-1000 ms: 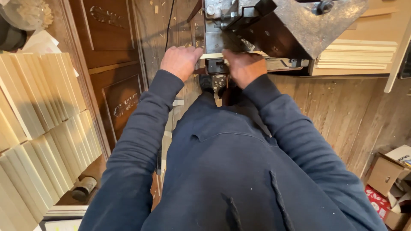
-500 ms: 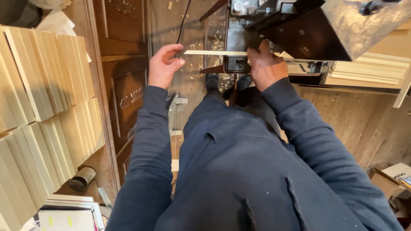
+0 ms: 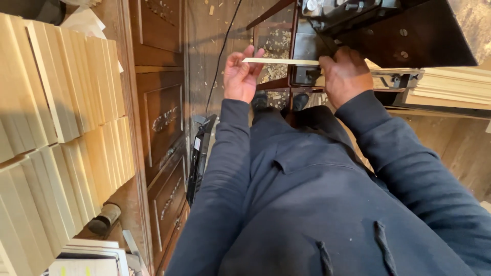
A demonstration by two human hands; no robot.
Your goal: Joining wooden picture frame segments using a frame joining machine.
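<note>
A thin pale wooden strip (image 3: 280,61) lies level between my two hands, in front of a dark metal machine (image 3: 388,36). My left hand (image 3: 240,76) pinches the strip's left end with fingertips, thumb up. My right hand (image 3: 347,76) grips the strip's right end close against the machine's front edge. Both arms wear dark blue sleeves, and my dark jacket fills the lower frame.
Stacks of pale wooden boards (image 3: 56,128) stand along the left. A dark carved wooden door panel (image 3: 163,122) lies on the floor beside a black cable (image 3: 220,61). More light boards (image 3: 450,87) sit on the right behind the machine. Wood chips (image 3: 279,43) litter the floor.
My left hand has moved left and away from the machine, drawing the strip out so more of its length shows. The view has shifted right and closer.
</note>
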